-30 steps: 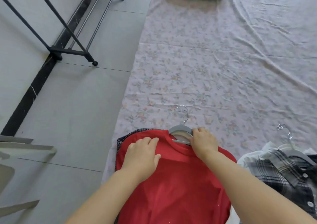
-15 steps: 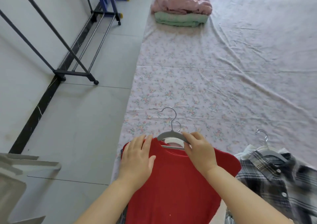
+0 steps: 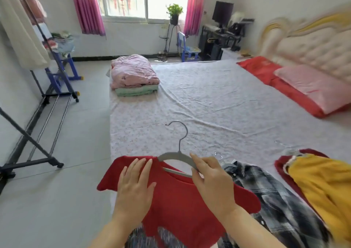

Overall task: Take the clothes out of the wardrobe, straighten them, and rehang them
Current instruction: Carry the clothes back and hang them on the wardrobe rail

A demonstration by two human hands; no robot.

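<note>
A red top hangs on a grey hanger with a metal hook, lifted off the bed in front of me. My right hand grips the hanger's right arm at the neckline. My left hand lies flat with fingers spread on the top's left shoulder. To the right a black-and-white plaid shirt lies on its hanger, and beyond it a yellow garment over a dark red one. A black clothes rack stands along the left wall.
The flowered bed sheet spreads ahead, with folded pink and green quilts at its far left. Red and pink pillows lie by the headboard at right. Grey tiled floor lies between bed and rack. A patterned cloth shows below the red top.
The red top and hanger have risen off the bed in my hands, and my view has tilted up from the bed to show the whole room.
</note>
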